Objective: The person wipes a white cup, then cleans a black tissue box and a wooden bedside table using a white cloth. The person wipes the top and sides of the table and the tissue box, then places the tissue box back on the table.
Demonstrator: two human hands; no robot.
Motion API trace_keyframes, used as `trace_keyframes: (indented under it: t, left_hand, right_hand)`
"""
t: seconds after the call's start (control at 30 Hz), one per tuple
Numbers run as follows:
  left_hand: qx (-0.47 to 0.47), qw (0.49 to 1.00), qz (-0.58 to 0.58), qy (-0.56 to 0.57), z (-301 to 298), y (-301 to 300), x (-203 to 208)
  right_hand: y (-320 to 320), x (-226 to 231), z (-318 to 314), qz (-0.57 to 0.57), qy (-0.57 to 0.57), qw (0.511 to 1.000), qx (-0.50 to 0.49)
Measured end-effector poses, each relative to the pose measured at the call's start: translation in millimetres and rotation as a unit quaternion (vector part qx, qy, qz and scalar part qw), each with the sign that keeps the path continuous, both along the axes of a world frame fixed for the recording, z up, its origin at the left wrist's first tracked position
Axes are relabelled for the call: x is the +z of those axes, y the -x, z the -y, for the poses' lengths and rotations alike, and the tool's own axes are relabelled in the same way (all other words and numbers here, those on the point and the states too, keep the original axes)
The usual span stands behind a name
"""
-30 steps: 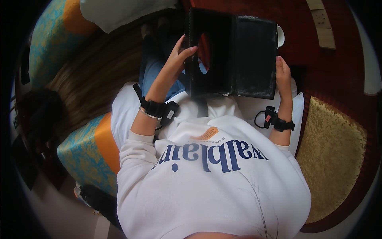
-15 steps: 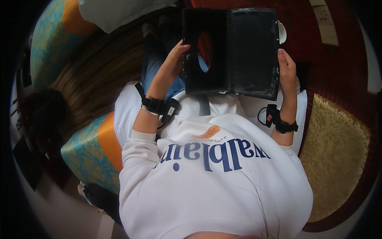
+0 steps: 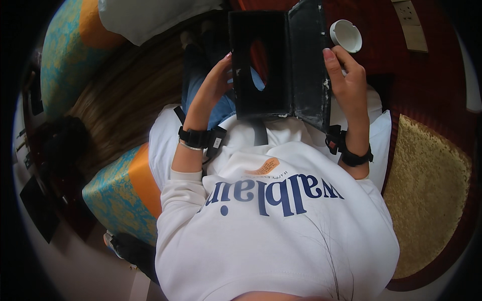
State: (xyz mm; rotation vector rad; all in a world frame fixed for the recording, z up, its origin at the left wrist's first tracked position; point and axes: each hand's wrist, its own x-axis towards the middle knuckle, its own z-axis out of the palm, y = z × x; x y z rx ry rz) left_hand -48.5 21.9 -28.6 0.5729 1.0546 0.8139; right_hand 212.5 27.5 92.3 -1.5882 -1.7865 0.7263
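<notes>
Over the lap, just beyond the white shirt [image 3: 281,246]: a black case [image 3: 279,70], spread open along a middle hinge. To the left, a deep half with an oval hole [image 3: 258,65]; through it, a glimpse of red and denim blue. To the right, a flat flap [image 3: 308,67], tilted up from the hinge, with pale scuffs along the outer edge and near corner.

At the case's left edge, the left hand [image 3: 217,80]: partly closed, with thumb along the rim and fingers mostly out of sight behind. Holding that side; cannot tell tightness of grip. At the flap's outer edge, the right hand [image 3: 349,78]: half closed, with thumb against the edge and bent fingers behind. Holding the flap there; cannot tell exact fingertip placing.

On both wrists, black straps [image 3: 193,136] with small boxes; below the left one, a thin bracelet [image 3: 191,146]. Beyond the right hand, well clear of touching: a round white ashtray [image 3: 346,36], on a dark red table [image 3: 432,83]. Far right, a pale socket panel [image 3: 407,15]. Near right, a gold pad [image 3: 429,195].

Left of the case, jeans [image 3: 193,78]. Farther left, blue-and-gold floral cloth [image 3: 65,65] with orange bands. Far left of centre, a white cushion [image 3: 153,17].
</notes>
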Motion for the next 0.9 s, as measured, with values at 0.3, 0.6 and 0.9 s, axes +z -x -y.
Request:
trace_keyframes:
  t: [0.3,0.6,0.9]
  left_hand:
    - [0.011,0.991,0.114,0.074,-4.5,8.7,-12.5]
    - [0.037,0.988,0.112,0.099,-4.2,4.5,-7.0]
    - [0.024,0.999,-0.019,0.024,0.9,-2.8,-0.8]
  right_hand:
    - [85.1,-8.2,-12.1,0.101,-0.026,0.994,0.027]
    - [121.2,-50.4,-17.9,0.202,-0.043,0.972,0.114]
    - [33.0,-37.2,-78.6,-0.069,-0.110,0.991,-0.021]
